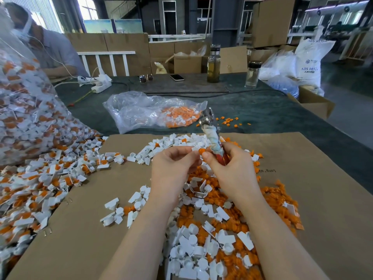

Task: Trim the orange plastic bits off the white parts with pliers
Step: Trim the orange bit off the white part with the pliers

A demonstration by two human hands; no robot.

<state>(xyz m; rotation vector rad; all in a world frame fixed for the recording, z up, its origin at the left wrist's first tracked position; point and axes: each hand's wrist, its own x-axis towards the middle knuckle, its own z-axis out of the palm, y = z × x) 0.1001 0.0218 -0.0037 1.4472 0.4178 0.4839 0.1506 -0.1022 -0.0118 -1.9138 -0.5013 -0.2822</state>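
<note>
right hand [228, 166] grips pliers [212, 134], head pointing 12 o'clock, thumb on orange bit [201, 151]. left hand [173, 168] at 9 o'clock pinches white part [196, 148] bearing that bit. trimmed pieces [212, 239] heaped at 6 o'clock on cardboard [312, 199] over counter [272, 112]; untrimmed bag [24, 102] at 10 o'clock.

right hand [230, 168] hides the pliers [212, 136] handles' lower ends.

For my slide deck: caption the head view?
Left hand and right hand, which grips pliers, pinch an orange-tipped part.
</note>
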